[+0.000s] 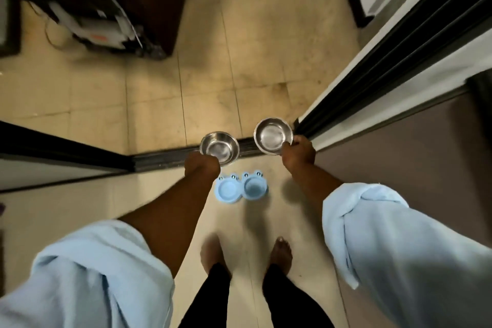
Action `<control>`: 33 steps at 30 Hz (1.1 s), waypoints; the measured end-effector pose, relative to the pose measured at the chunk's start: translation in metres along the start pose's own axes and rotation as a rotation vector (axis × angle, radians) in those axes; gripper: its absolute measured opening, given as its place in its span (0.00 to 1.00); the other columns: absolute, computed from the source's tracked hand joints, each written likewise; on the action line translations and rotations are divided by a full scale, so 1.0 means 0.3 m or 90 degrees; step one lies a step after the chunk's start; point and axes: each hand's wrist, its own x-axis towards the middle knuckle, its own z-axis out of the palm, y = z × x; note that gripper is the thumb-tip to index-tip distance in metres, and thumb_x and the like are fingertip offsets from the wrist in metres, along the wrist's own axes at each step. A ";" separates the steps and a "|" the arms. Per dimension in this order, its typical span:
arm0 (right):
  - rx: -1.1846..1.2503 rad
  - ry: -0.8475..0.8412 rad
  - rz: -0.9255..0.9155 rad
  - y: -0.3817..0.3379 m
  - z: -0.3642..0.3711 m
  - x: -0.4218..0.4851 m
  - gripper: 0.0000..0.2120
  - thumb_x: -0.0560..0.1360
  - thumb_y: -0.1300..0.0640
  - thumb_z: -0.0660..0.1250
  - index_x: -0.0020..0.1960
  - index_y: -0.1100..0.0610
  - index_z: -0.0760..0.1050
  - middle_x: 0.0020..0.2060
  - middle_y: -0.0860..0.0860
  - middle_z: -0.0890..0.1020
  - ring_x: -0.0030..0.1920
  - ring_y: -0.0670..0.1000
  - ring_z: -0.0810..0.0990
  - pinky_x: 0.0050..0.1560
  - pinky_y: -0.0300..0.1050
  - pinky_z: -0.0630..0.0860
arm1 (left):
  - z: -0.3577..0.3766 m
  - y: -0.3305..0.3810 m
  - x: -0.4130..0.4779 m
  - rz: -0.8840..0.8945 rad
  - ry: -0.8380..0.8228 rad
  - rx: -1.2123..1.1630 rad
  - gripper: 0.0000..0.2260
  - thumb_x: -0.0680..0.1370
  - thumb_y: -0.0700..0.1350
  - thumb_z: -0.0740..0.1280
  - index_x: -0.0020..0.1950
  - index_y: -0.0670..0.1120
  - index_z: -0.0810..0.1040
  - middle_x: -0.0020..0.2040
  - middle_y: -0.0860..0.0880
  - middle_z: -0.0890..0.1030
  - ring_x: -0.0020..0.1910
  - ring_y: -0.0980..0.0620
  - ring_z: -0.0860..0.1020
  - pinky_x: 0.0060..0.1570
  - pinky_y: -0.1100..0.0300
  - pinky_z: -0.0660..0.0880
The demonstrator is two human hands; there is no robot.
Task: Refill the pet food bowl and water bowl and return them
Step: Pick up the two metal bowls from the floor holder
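Two steel bowls, one per hand, both held up in the air above the floor (253, 34).

Left bowl (219, 147): round, shiny stainless, shallow, rolled rim, inside bright and bare of food or water as far as the glare allows. Pinched at its near rim by left hand (202, 168), fingers closed on the edge. Held roughly level, over the dark door track (165, 158).

Right bowl (273, 136): same make, same size, same polished inside, nothing visible in it. Gripped at its near right rim by right hand (298, 153), fingers curled over the edge. Tilted slightly toward the camera. Close beside the end of the sliding door frame (386, 66); touching or apart, cannot tell.

Bowls apart from each other, a gap of floor between them.

One blue bowl stand (241, 188) on the floor, just on the near side of the door track, between the two forearms. Pale blue plastic, two round wells side by side, both wells vacant, small frog-eye bumps on the far rim of each.

Two light blue sleeves (372, 234), both rolled up past the wrist. Two bare feet (281, 251) on the near tiles, dark trousers above them.

Floor beyond the track: beige tiles, stained. Far left corner of the floor: one dark appliance (101, 16) with a pale panel, blurred, kind not clear.
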 end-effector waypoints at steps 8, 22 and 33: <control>0.059 0.023 -0.043 -0.285 -0.395 -0.252 0.13 0.78 0.54 0.68 0.58 0.59 0.82 0.53 0.59 0.85 0.58 0.62 0.82 0.58 0.46 0.75 | -0.346 0.423 -0.621 0.092 0.030 0.049 0.18 0.79 0.44 0.71 0.66 0.38 0.78 0.64 0.39 0.83 0.62 0.39 0.83 0.50 0.54 0.76; 0.068 0.166 -0.167 -0.368 -0.920 -0.607 0.14 0.78 0.48 0.66 0.53 0.57 0.83 0.49 0.56 0.86 0.51 0.60 0.84 0.51 0.50 0.79 | -0.484 0.618 -1.093 0.309 -0.053 0.136 0.14 0.75 0.44 0.67 0.57 0.39 0.81 0.51 0.38 0.86 0.46 0.37 0.87 0.48 0.47 0.85; 0.066 0.366 -0.131 -0.112 -1.281 -0.732 0.07 0.77 0.51 0.66 0.45 0.52 0.80 0.39 0.50 0.84 0.43 0.57 0.82 0.44 0.49 0.77 | -0.247 0.731 -1.404 0.533 -0.166 0.218 0.15 0.79 0.46 0.64 0.60 0.39 0.82 0.52 0.38 0.86 0.47 0.38 0.86 0.43 0.52 0.83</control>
